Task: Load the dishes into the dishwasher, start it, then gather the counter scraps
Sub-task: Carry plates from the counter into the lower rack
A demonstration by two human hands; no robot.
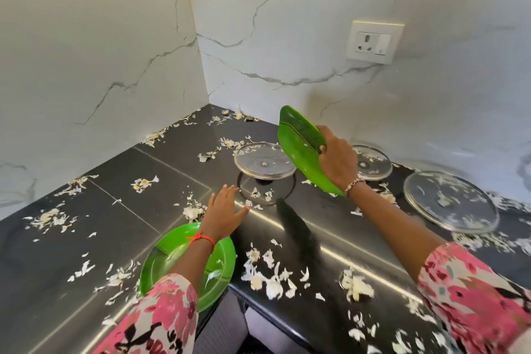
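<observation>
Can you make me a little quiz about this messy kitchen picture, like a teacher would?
1. True or false: the right hand has a grip on a tilted round green plastic plate.
2. How many round clear glass lids lie on the black stone counter?
3. Where is the other, flat green plastic plate? A) at the counter's front edge; B) against the wall; C) on a lid.
Key: 1 true; 2 three; 3 A.

White marble walls [287, 8] with grey veins meet in a corner; a socket [375, 42] sits right, above the glossy black surface [178, 161].
</observation>
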